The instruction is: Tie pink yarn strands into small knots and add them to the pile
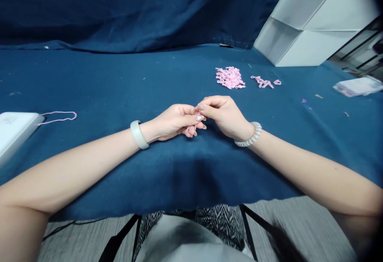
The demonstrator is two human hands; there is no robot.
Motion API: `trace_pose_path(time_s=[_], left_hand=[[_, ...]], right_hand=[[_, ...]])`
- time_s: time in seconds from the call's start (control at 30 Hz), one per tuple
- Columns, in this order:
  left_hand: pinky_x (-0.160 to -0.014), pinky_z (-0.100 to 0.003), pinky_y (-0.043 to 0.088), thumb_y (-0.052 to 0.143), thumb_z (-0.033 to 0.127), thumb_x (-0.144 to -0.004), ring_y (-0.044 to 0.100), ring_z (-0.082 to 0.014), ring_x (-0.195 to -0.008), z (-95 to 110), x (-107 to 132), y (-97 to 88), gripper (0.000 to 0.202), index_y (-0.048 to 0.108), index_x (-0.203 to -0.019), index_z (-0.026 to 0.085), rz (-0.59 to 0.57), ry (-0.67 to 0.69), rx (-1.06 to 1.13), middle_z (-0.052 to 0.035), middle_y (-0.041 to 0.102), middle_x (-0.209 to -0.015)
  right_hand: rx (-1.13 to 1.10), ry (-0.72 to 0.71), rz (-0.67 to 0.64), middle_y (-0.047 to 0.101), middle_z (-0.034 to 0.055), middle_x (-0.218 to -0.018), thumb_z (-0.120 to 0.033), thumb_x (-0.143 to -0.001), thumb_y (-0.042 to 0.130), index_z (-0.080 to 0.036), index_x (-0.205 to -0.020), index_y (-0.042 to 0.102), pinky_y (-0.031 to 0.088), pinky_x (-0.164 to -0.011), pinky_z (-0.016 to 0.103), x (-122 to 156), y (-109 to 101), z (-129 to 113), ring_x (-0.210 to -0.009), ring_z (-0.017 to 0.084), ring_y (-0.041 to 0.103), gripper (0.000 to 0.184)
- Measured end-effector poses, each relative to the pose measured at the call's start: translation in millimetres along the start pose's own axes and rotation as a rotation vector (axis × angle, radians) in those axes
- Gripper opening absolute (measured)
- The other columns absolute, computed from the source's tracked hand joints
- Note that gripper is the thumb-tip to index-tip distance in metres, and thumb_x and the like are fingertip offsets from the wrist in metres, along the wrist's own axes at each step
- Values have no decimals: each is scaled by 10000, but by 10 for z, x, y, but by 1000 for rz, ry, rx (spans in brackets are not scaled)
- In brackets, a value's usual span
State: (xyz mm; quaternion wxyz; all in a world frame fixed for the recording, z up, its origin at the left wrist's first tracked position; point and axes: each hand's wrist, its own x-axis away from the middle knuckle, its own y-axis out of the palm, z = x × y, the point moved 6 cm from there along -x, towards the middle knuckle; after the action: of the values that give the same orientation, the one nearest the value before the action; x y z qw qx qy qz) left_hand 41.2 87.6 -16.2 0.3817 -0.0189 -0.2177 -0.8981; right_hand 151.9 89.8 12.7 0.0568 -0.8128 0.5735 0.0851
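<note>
My left hand (pixel 175 121) and my right hand (pixel 223 115) meet at the middle of the table covered in blue cloth (pixel 119 90). Both are closed in a pinch on one small pink piece (pixel 197 115) between the fingertips; its shape is mostly hidden by the fingers. A pile of similar small pink pieces (pixel 229 77) lies beyond my right hand, with a few more pink pieces (pixel 265 82) just to its right. My left wrist wears a pale band, my right wrist a clear coiled bracelet.
A white flat box (pixel 13 128) with a thin pink cord loop (pixel 58 116) sits at the left edge. White angled panels (pixel 308 26) stand at the back right. A packet (pixel 357 86) lies at far right. Small scraps dot the cloth.
</note>
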Motion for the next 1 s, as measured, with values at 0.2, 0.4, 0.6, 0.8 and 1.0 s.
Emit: trace_pose_path(time_s=[0.2,0.4,0.6,0.8,1.0], left_hand=[[-475,-150,523,773,188,-696,587,-57,-488,-25,39,67,240,579,-791,85,-24,-54,123,-44,676,-725],[-524,-157,530,738,194,-744,570,-44,-513,-14,37,38,206,572,-779,77,38,-9,151,-39,651,-724],[-577,-158,548,603,144,-852,597,-61,-597,-16,86,87,60,602,-836,86,35,-46,199,-23,610,-725],[-641,-177,524,628,154,-832,590,-70,-659,-17,113,142,79,620,-792,86,71,9,222,-27,601,-745],[-711,-186,491,700,372,-785,621,-83,-760,-65,105,170,276,667,-859,109,83,63,87,-48,661,-858]], right_hand=[[33,-12,70,653,14,-679,-373,-697,762,-138,-678,682,449,-593,206,61,2,-38,-617,81,554,249],[141,-138,111,606,3,-702,-355,-740,736,-150,-699,687,467,-639,237,128,-76,-145,-638,87,555,215],[301,-307,127,607,3,-717,-255,-807,682,-156,-693,680,465,-657,223,240,-86,-309,-682,81,555,151],[334,-346,107,636,10,-705,-228,-827,658,-155,-688,667,478,-658,233,283,-31,-380,-677,93,576,157],[267,-308,226,650,8,-694,-250,-823,661,-159,-691,672,492,-628,222,300,-108,-396,-650,91,593,161]])
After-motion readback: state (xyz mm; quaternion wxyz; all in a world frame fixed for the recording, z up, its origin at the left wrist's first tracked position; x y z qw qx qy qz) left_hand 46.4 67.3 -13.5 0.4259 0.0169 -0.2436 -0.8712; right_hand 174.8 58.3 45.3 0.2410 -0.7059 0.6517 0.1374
